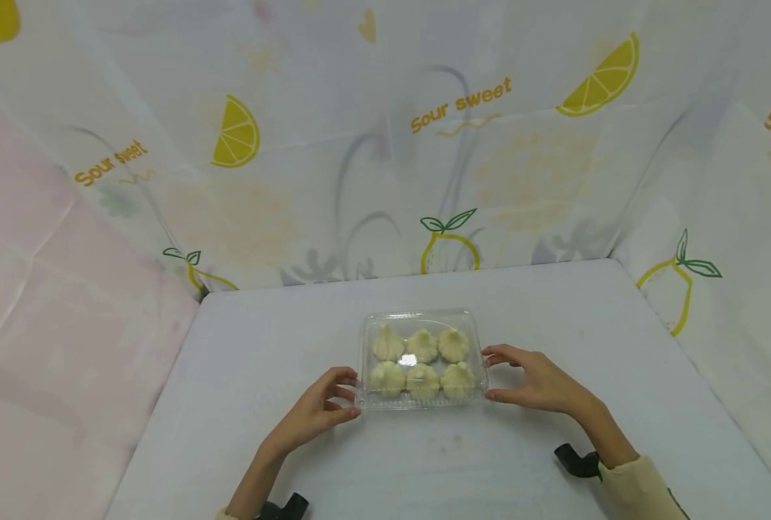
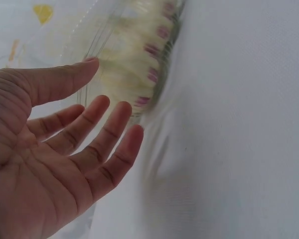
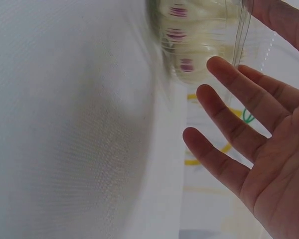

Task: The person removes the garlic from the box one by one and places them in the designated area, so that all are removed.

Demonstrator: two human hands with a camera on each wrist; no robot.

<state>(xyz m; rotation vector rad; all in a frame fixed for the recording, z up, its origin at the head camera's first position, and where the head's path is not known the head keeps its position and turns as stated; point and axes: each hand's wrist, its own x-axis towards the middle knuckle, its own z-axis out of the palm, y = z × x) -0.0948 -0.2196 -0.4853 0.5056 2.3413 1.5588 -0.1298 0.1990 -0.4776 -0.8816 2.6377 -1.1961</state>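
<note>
A clear plastic clamshell box sits on the white table, its lid down. Inside, in two rows, are several pale, bulb-shaped pieces that look like garlic bulbs or pleated buns; purple patches show low on them in the wrist views. My left hand is at the box's left edge, thumb and fingers spread and slightly bent; its palm shows in the left wrist view. At the right edge is my right hand, fingers apart and nearly straight. Whether the fingertips touch the plastic I cannot tell.
The white tabletop spreads around the box. Behind it and at both sides hangs cloth printed with lemons and lettering. Dark curved pieces are at both wrists.
</note>
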